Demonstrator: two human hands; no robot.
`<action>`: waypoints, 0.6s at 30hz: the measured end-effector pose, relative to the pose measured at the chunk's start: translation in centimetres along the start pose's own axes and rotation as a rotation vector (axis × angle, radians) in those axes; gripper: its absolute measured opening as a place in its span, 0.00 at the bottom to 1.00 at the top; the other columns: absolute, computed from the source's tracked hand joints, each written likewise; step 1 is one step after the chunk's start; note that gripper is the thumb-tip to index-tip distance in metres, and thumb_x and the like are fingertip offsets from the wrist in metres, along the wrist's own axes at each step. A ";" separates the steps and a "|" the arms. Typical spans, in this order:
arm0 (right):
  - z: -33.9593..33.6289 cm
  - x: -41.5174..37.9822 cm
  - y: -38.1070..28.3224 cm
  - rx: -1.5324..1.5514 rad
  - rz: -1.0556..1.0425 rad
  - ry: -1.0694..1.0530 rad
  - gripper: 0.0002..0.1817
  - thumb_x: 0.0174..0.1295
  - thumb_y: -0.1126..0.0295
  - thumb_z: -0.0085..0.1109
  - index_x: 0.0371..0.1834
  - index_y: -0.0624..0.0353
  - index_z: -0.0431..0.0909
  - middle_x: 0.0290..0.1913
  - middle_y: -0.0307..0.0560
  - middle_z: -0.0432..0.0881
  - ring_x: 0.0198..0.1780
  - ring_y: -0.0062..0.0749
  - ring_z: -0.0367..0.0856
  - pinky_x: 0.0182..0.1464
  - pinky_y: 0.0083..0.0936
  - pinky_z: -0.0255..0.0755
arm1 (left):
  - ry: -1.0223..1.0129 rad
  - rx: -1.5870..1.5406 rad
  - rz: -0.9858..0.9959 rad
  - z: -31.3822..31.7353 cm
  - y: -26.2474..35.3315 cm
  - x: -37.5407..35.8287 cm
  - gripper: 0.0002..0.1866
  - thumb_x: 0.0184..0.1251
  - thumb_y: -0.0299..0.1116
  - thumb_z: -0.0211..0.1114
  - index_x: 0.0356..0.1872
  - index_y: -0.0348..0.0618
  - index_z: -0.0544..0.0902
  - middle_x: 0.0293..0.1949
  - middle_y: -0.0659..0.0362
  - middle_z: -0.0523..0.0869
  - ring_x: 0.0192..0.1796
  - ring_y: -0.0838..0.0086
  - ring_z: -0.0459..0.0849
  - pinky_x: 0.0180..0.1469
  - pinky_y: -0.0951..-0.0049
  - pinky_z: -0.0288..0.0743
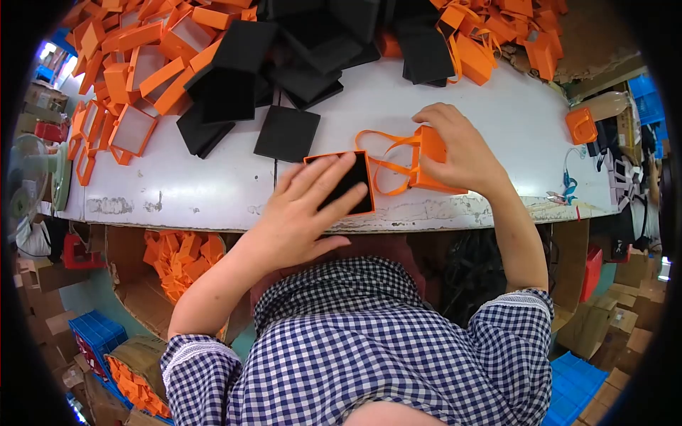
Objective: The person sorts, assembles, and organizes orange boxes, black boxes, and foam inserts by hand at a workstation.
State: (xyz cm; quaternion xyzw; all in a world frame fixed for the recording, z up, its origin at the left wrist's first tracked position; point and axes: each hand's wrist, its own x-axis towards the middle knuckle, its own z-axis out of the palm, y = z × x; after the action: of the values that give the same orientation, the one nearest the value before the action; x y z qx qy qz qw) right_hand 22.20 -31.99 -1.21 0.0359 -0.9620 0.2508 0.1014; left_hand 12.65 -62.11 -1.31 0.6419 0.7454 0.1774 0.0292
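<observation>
My left hand (302,209) lies with spread fingers over an orange-edged box with a black inside (360,174), near the table's front edge. To its right, my right hand (462,149) has its fingers curved round a small orange bag (432,145), thumb on the near side. The orange ribbon handles (387,167) of the bag stretch left toward the box. Just behind the box, a square black pad (287,133) lies flat on the white table (213,177).
Black pads (305,50) are heaped at the back middle. Orange boxes (145,64) pile up at the back left, orange bags (476,42) at the back right. An orange roll (582,126) sits at the right edge. Below the table stands a carton of orange pieces (186,263).
</observation>
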 end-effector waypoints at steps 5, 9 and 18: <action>1.8 1.4 -1.4 -0.244 0.267 -0.161 0.21 0.48 0.71 0.61 0.48 0.65 0.78 0.47 0.53 0.79 0.53 0.51 0.76 0.54 0.37 0.75 | -0.018 0.022 -0.112 0.4 -1.6 -0.1 0.49 0.52 0.50 0.78 0.69 0.28 0.68 0.76 0.44 0.62 0.77 0.49 0.62 0.75 0.52 0.59; 3.7 1.0 0.1 -0.278 0.209 -0.042 0.15 0.55 0.75 0.60 0.47 0.66 0.78 0.45 0.49 0.82 0.46 0.41 0.80 0.48 0.32 0.76 | 0.067 -0.088 -0.152 2.4 -2.8 -1.0 0.47 0.52 0.46 0.80 0.69 0.29 0.69 0.75 0.42 0.63 0.76 0.48 0.63 0.74 0.54 0.63; -1.2 -2.9 2.2 0.539 0.030 0.132 0.09 0.66 0.69 0.62 0.41 0.62 0.76 0.57 0.53 0.81 0.66 0.41 0.74 0.66 0.31 0.69 | 0.191 -0.275 -0.205 3.9 -3.1 -2.1 0.35 0.45 0.40 0.84 0.52 0.37 0.75 0.75 0.42 0.64 0.75 0.45 0.65 0.73 0.54 0.67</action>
State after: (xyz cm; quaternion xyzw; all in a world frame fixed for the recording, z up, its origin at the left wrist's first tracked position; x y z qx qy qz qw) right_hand 24.96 -29.47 -1.83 0.0308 -0.8524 0.5010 0.1467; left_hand 11.11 -63.57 -6.31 0.5327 0.7752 0.3337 0.0634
